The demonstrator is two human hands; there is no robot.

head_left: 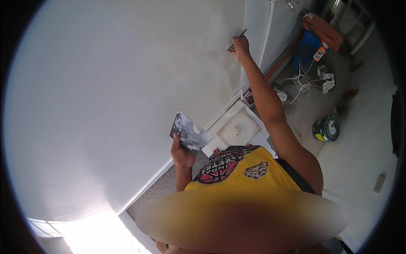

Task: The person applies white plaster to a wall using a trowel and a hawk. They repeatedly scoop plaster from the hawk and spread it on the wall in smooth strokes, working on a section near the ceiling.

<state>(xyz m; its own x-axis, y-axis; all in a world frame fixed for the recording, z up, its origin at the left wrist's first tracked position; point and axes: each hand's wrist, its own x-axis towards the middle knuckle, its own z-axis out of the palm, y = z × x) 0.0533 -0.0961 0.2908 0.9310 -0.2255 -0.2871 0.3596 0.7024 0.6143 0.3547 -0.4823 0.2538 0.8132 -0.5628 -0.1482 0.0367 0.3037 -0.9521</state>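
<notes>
My right hand [240, 47], arm stretched out, grips a thin grey putty knife [243, 33] whose edge is at the pale wall [127, 84], close to its corner. Damp-looking, yellowish patches mark the wall beside it. Lower and to the left, my left hand [182, 156] holds a square flat plate [192, 134] by its near edge, the thumb on top. White and grey filler is smeared over the plate, with a thicker white lump near its right side. Both hands have closed fingers.
Below, a dusty square board [239, 127] bears a small white heap. To the right are a glass-topped table with scrolled white legs [302, 84], an orange spray bottle [320, 51], a dark paint bucket [326, 128] and a reddish cloth [323, 31]. A tap [291, 5] juts out at the top.
</notes>
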